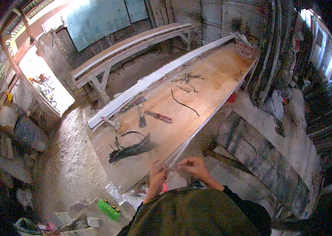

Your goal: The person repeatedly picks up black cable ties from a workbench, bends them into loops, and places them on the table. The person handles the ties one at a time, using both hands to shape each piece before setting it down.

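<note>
From my end of the link, I have both hands in close at the near edge of the table (207, 94), left hand (158, 173) and right hand (194, 165) turned toward each other with a narrow gap between them. The fingers look curled in on both sides; something thin and pale may be pinched between the tips, but it is too small and blurred for me to tell whether either hand is clamped on anything.

What I read my bearings from is the black bundle (131, 150). It lies flat on the tabletop, ahead of the hands and to their left, touched by neither. Its long axis slants from lower left up to the right, so its right end is the one toward me, near the left hand; the right hand is clearly farther off, across the left. A thin curved strip (133, 132) arches just beyond the bundle. The red tool (159, 117) lies past it, and the lone strand (183, 103) sits farther up the board, well apart from both hands.
</note>
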`<state>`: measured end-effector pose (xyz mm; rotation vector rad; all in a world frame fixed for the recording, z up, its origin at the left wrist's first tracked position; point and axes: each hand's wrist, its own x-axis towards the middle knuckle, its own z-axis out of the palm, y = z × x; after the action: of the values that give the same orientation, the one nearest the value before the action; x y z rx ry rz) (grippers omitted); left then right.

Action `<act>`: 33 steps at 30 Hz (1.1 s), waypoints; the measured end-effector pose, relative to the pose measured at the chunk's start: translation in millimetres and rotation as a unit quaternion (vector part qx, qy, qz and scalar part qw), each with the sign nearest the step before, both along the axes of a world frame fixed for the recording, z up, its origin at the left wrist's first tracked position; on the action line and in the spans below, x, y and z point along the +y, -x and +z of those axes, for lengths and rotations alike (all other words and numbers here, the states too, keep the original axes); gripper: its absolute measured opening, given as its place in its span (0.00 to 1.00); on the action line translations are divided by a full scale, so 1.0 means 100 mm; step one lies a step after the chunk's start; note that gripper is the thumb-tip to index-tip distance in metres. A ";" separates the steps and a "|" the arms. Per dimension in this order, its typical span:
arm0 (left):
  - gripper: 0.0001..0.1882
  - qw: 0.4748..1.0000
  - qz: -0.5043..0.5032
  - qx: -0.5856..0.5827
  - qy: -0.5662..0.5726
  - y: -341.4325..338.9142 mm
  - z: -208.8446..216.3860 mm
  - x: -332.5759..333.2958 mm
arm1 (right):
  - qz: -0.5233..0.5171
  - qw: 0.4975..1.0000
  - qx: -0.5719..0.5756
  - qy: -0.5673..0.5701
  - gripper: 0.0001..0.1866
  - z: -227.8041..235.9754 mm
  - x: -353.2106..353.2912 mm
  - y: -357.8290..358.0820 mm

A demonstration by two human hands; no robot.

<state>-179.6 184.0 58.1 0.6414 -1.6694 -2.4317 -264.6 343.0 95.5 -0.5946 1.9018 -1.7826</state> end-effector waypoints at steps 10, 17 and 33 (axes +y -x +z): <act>0.09 0.962 -0.182 0.098 0.178 0.63 0.08 0.94 | -0.069 0.956 0.266 -0.100 0.09 -0.61 0.48 1.03; 0.08 0.916 0.167 -0.019 0.365 0.39 0.01 0.67 | 0.054 0.973 0.222 -0.033 0.07 -0.71 0.39 1.25; 0.04 0.900 0.271 -0.075 0.334 -0.51 -0.06 0.75 | 0.515 0.853 -0.080 0.023 0.07 0.16 0.13 0.38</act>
<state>-128.3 258.6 52.5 1.0084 -1.8884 -1.3428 -302.9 355.8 111.4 -1.1542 1.0399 -1.0897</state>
